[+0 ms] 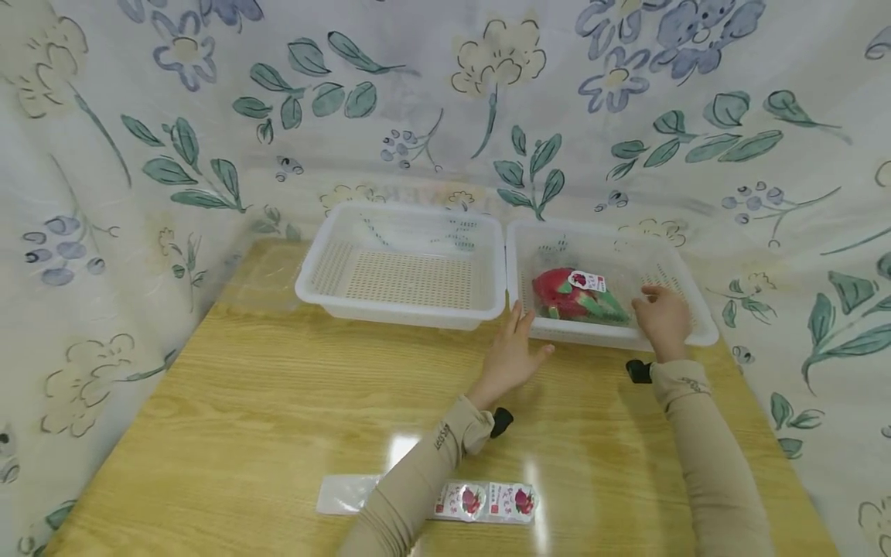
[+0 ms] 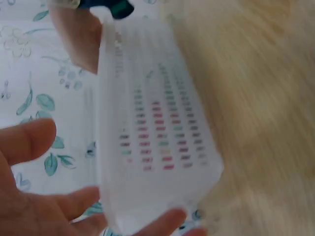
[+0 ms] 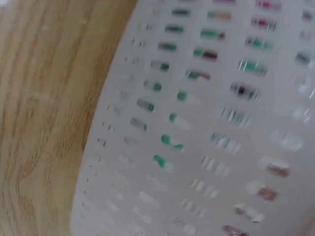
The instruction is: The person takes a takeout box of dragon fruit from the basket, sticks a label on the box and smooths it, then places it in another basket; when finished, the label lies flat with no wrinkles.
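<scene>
A red dragon fruit [image 1: 554,291] with green tips and a white label [image 1: 587,281] lies in the right white slotted basket [image 1: 578,333], seemingly in clear packaging. With fingers spread, my left hand [image 1: 511,356] is at that basket's front left corner; in the left wrist view its fingertips reach the basket's end. Over the basket's right end is my right hand [image 1: 664,319], its fingers loosely bent beside the fruit; I see nothing held in it. Only the slotted basket wall [image 3: 197,123] fills the right wrist view, red and green showing through.
A second white basket [image 1: 400,313] stands close beside the first on the left. Clear plastic [image 1: 271,271] lies at the table's back left. A strip of dragon fruit stickers [image 1: 513,501] lies near the front, partly under the left sleeve. Flowered cloth [image 1: 445,100] hangs behind.
</scene>
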Demonstrator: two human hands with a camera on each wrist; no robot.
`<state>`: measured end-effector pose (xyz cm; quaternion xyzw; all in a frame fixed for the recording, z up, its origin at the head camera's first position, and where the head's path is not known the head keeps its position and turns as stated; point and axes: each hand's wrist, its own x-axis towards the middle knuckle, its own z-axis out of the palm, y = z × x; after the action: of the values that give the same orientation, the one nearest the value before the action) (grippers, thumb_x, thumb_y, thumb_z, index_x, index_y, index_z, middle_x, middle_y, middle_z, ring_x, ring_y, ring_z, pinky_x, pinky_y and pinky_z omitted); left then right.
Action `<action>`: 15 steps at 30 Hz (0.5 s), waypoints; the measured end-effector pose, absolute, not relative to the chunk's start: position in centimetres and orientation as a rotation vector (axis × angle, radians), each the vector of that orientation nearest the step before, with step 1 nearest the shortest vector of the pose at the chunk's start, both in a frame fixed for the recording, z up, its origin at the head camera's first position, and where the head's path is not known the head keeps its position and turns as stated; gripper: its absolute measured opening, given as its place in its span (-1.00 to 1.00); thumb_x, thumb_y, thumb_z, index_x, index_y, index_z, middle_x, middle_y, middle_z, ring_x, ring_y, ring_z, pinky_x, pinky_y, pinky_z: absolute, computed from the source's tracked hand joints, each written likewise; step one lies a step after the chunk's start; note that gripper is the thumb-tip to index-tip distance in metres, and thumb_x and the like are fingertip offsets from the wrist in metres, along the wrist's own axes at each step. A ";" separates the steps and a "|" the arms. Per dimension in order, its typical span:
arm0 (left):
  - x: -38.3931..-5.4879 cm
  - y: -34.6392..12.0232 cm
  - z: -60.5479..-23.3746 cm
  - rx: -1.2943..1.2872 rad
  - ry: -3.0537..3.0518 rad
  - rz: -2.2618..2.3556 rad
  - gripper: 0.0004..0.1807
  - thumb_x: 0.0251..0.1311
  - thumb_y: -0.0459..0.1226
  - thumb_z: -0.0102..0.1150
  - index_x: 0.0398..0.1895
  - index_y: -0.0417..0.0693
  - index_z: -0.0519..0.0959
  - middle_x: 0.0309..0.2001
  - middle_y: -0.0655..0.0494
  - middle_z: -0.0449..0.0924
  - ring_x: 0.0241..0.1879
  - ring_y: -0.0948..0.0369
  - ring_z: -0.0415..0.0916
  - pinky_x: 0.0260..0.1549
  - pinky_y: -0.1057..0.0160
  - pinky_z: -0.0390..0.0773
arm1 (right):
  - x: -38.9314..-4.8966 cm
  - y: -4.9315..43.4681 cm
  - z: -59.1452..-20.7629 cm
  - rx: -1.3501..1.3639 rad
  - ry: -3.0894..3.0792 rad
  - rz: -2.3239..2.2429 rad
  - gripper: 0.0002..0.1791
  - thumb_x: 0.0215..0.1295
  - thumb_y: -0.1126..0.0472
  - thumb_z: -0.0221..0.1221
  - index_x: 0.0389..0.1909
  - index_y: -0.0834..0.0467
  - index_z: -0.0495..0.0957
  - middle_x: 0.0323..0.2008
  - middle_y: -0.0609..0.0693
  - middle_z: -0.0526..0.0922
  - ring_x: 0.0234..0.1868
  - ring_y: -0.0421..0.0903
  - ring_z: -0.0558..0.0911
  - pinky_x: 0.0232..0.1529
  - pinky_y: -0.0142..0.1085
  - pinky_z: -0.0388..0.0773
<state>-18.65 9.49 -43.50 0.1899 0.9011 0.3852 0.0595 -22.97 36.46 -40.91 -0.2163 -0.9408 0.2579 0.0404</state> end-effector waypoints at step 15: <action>-18.1 3.2 -40.9 0.927 2.711 0.997 -0.36 0.38 -0.07 0.05 0.42 -0.17 0.22 0.39 -0.10 0.32 0.35 -0.04 0.32 0.38 0.02 0.28 | -17.6 32.8 -39.4 0.027 -2.734 0.632 -0.50 0.44 0.08 0.05 0.25 0.31 0.41 0.09 0.43 0.54 -0.15 0.37 0.57 -0.08 0.19 0.48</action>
<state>-18.14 3.19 -40.85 0.3051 0.8923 0.3283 0.0540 -17.60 32.83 -39.36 0.0094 -0.9606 0.2222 0.1668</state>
